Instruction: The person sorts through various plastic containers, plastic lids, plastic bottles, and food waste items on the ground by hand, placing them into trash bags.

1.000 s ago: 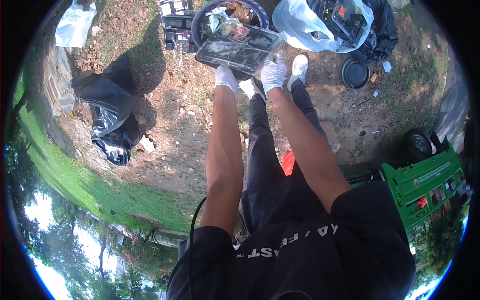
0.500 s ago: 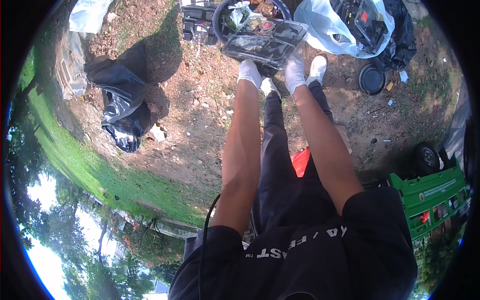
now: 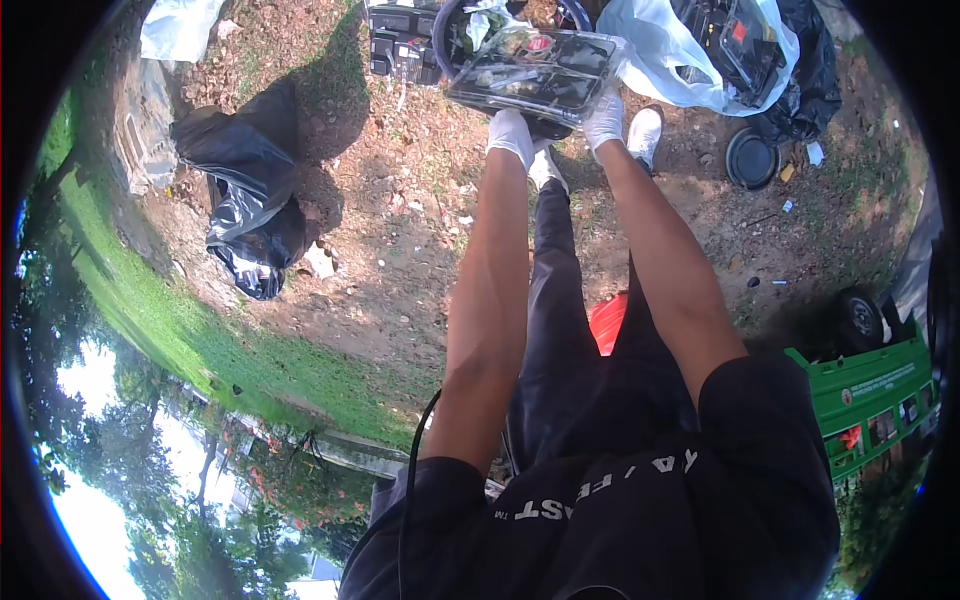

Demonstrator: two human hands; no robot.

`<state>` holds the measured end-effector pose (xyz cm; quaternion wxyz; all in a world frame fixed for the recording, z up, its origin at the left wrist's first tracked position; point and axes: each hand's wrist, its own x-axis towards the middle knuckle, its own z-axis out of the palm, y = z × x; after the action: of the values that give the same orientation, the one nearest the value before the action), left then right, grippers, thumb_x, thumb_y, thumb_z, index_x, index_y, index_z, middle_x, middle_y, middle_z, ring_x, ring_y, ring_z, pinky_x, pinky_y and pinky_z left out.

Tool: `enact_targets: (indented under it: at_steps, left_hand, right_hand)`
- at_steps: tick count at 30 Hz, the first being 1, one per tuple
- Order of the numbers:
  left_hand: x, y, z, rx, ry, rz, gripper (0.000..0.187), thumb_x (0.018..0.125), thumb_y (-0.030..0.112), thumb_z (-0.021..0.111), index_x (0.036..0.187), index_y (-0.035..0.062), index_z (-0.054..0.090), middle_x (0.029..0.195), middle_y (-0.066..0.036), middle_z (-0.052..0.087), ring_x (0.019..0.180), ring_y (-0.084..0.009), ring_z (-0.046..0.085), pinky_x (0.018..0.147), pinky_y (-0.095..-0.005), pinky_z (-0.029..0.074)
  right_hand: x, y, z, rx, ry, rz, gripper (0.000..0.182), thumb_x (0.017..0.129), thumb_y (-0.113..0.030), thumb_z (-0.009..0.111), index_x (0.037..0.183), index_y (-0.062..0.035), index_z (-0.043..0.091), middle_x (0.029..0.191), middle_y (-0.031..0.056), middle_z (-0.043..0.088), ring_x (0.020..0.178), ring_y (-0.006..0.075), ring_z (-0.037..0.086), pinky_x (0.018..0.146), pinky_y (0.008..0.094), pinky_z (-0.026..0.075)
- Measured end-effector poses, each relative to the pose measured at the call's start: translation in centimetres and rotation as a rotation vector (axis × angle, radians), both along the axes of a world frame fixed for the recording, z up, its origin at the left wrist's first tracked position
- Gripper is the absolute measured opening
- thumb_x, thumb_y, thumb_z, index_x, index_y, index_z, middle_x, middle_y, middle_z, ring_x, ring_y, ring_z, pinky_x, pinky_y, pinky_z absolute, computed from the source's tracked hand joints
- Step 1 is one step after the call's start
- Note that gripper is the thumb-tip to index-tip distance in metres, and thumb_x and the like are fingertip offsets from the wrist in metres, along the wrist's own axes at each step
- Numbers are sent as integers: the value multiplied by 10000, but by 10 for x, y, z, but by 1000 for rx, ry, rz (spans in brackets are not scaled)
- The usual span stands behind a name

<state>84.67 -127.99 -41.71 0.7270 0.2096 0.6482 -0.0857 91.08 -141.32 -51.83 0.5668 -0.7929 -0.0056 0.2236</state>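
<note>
Both white-gloved hands hold a black compartment food container (image 3: 540,80) with a clear lid and some food scraps showing inside. My left hand (image 3: 511,137) grips its near left edge, the fingers partly hidden beneath. Around the near right corner is my right hand (image 3: 603,122), closed on the container's side. The container overlaps the front of a round dark bucket (image 3: 441,38) that holds food waste and crumpled white wrapping. Just left of the bucket stand stacked black containers (image 3: 400,50).
A white plastic bag (image 3: 640,50) full of black containers sits right of the bucket, against a black bag (image 3: 812,95). A round black lid (image 3: 751,158) lies nearby. Black garbage bags (image 3: 245,170) rest on the left. A green vehicle (image 3: 870,390) is at lower right.
The container has tilted slightly, and its lid now shows the contents more clearly. Both hands still hold it, shifted a little to the right in view. The surroundings have shifted slightly too.
</note>
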Motion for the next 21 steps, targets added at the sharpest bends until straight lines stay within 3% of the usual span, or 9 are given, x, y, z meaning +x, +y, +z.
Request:
enact_targets:
  at_steps: [2, 3, 7, 9, 12, 16, 18, 20, 21]
  left_hand:
    - [2, -6, 2, 4, -47, 39, 403, 1079, 342, 384, 1266, 74, 621, 1186, -142, 708, 999, -305, 716, 820, -530, 626]
    - [3, -9, 6, 4, -70, 86, 405, 1082, 340, 379, 1267, 72, 619, 1184, -143, 708, 998, -306, 716, 826, -528, 624]
    - [3, -4, 16, -56, -59, 68, 394, 1089, 321, 376, 1275, 71, 617, 1188, -142, 707, 1007, -309, 712, 837, -525, 619]
    - [-4, -2, 8, -80, -36, 49, 386, 1088, 314, 383, 1274, 72, 619, 1189, -141, 707, 1011, -309, 711, 841, -530, 617]
    - [-12, 1, -1, -56, -77, 11, 380, 1084, 320, 406, 1269, 67, 622, 1188, -146, 706, 1019, -318, 705, 854, -539, 609]
    - [-8, 4, -4, -57, -11, -12, 382, 1087, 323, 400, 1284, 76, 615, 1200, -144, 701, 1042, -327, 693, 884, -540, 597]
    - [-5, 6, 0, -68, -23, -2, 387, 1091, 322, 387, 1305, 85, 606, 1219, -136, 696, 1068, -329, 682, 900, -539, 589]
    - [-3, 7, 5, -74, -146, -6, 399, 1099, 312, 354, 1350, 104, 583, 1274, -114, 677, 1136, -328, 653, 953, -546, 559]
    - [0, 9, 6, -74, -148, -8, 399, 1099, 312, 354, 1350, 104, 583, 1274, -114, 677, 1136, -328, 653, 953, -546, 559]
  right_hand:
    - [8, 8, 4, 753, 798, -512, 363, 1005, -345, 568, 1248, -92, 660, 1092, 57, 737, 958, 245, 705, 849, 387, 565]
    - [5, 13, 2, 662, 809, -491, 373, 1052, -340, 469, 1276, -88, 629, 1138, 65, 709, 977, 262, 695, 846, 414, 573]
    - [-24, 12, -12, 501, 488, -198, 426, 1059, -390, 446, 1308, -81, 602, 1191, 95, 690, 1022, 274, 681, 863, 435, 576]
    - [-23, 19, 4, 794, 878, -514, 483, 1067, -445, 398, 1311, -78, 596, 1190, 108, 685, 1045, 289, 671, 869, 448, 581]
    - [-27, 23, 0, 741, 845, -563, 517, 1071, -465, 357, 1305, -72, 598, 1177, 115, 685, 1045, 301, 671, 870, 449, 585]
    - [-23, 34, -10, 804, 710, -716, 396, 1069, -380, 431, 1244, -81, 623, 1110, 84, 699, 956, 259, 692, 803, 403, 597]
    - [-23, 43, -6, 632, 589, -705, 330, 1060, -334, 470, 1203, -85, 633, 1085, 75, 701, 904, 237, 693, 780, 375, 597]
    - [-14, 55, -6, 917, 632, -720, 342, 1047, -355, 486, 1196, -88, 638, 1094, 90, 699, 938, 247, 691, 820, 395, 593]
    - [-14, 51, -5, 1011, 881, -663, 368, 1031, -384, 501, 1210, -94, 639, 1109, 108, 699, 990, 268, 687, 865, 426, 585]
